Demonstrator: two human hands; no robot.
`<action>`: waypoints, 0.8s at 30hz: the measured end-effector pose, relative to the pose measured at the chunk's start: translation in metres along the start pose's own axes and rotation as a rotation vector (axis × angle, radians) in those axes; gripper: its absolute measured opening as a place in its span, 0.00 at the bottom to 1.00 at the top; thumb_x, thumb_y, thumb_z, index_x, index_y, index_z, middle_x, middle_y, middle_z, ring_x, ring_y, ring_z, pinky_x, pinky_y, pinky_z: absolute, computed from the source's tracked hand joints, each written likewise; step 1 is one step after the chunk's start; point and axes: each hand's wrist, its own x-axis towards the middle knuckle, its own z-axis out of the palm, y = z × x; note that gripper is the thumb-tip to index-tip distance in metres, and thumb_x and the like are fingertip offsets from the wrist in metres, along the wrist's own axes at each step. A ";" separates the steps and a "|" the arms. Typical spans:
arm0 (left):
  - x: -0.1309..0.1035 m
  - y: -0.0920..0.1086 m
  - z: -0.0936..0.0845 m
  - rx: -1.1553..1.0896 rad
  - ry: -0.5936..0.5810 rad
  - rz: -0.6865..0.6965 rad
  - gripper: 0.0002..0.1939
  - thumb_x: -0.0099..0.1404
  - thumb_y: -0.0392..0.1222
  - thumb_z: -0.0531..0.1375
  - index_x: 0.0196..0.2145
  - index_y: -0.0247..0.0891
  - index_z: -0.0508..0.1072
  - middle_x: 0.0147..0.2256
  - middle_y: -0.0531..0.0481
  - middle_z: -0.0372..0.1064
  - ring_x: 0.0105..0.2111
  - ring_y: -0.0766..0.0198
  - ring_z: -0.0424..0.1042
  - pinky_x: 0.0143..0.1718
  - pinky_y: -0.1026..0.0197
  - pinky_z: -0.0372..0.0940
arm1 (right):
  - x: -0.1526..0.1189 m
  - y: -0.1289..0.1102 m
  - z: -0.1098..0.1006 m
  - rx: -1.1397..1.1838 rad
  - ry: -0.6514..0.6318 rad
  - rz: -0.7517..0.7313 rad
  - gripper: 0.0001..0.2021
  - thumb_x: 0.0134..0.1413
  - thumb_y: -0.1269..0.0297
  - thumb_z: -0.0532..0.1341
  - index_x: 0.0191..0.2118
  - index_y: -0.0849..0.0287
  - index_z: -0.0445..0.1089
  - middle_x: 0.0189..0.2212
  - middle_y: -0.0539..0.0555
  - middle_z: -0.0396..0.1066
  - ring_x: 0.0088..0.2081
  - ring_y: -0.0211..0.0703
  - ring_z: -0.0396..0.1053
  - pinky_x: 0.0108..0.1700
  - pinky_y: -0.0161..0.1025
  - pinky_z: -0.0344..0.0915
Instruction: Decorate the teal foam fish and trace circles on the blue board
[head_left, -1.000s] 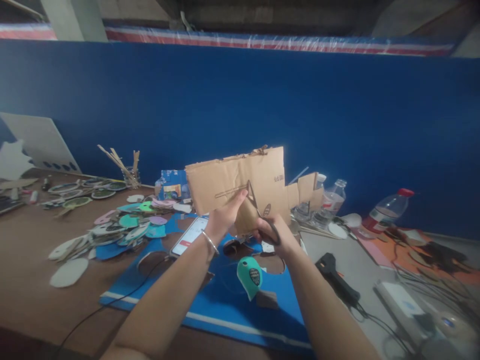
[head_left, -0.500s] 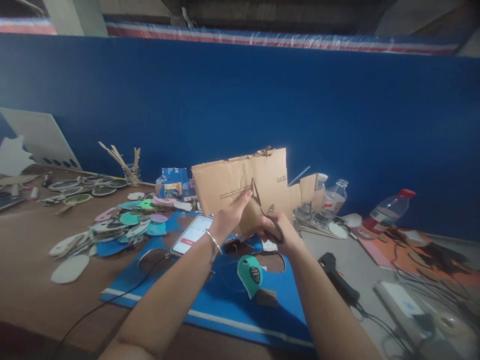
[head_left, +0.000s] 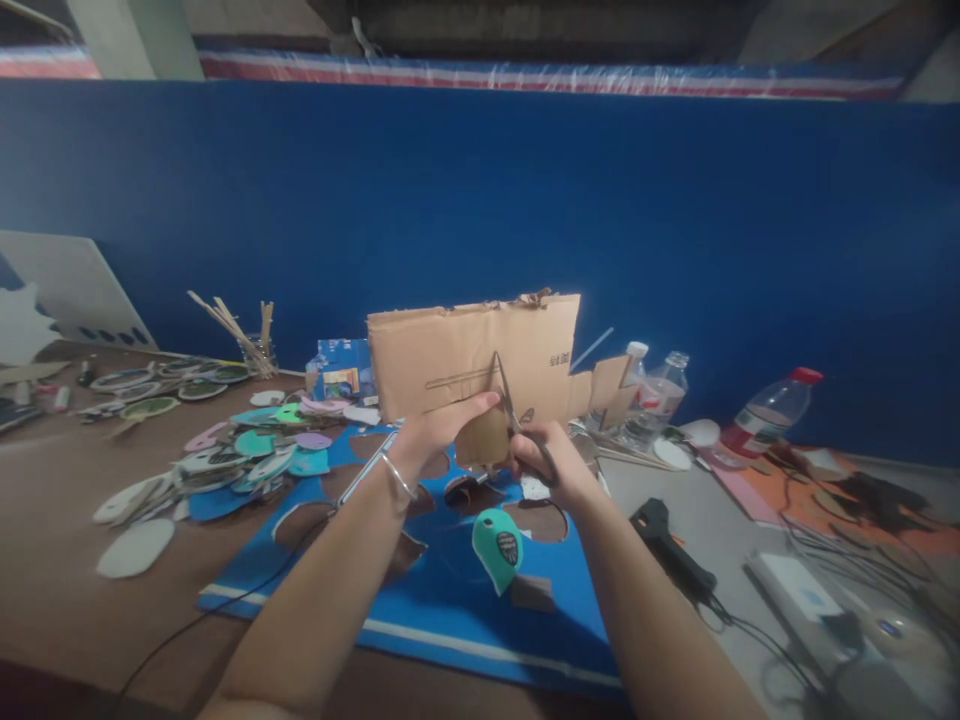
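Note:
An upright brown cardboard sheet [head_left: 405,350] with a torn top edge and printed marks is held above the work surface. My left hand [head_left: 439,430] grips its lower part, thumb extended across a curved flap [head_left: 482,440] of the card. In my right hand [head_left: 551,460] are dark-handled scissors [head_left: 505,388], their blades pointing up at the cardboard beside that flap. Some of the fingers are hidden behind the sheet. Below the hands, a teal bird-shaped cutout [head_left: 495,550] stands on a blue foam board [head_left: 442,625] that has holes cut in it.
Coloured cutouts [head_left: 259,443] are heaped at left, near wooden sticks [head_left: 240,335] in a holder. A phone [head_left: 364,470] lies partly behind my left wrist. To the right are a black glue gun [head_left: 671,555], plastic bottles [head_left: 772,412], a power strip [head_left: 795,600] and cables.
My left hand has shifted left and slightly down, now covering more of the phone. The sheet's left edge has moved left too. Scissors stay in my right hand at the cardboard.

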 end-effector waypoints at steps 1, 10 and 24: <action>-0.001 0.003 -0.002 0.001 -0.032 -0.002 0.23 0.48 0.57 0.62 0.34 0.36 0.77 0.35 0.45 0.75 0.38 0.54 0.73 0.36 0.59 0.69 | -0.001 0.000 0.000 -0.007 -0.009 -0.007 0.29 0.39 0.36 0.58 0.18 0.64 0.64 0.16 0.51 0.62 0.19 0.34 0.59 0.21 0.31 0.52; -0.001 0.006 -0.023 0.143 -0.195 -0.031 0.22 0.51 0.58 0.60 0.37 0.40 0.76 0.44 0.46 0.72 0.46 0.55 0.70 0.43 0.59 0.67 | -0.003 0.003 0.002 -0.114 0.000 -0.006 0.31 0.39 0.33 0.54 0.20 0.63 0.64 0.16 0.51 0.61 0.20 0.34 0.56 0.20 0.31 0.51; -0.005 -0.008 -0.051 0.343 -0.056 0.202 0.20 0.47 0.56 0.64 0.36 0.45 0.76 0.44 0.47 0.72 0.47 0.55 0.69 0.47 0.58 0.65 | -0.001 0.000 0.013 -0.236 -0.072 0.051 0.29 0.40 0.36 0.56 0.20 0.64 0.63 0.16 0.49 0.59 0.20 0.34 0.56 0.22 0.31 0.50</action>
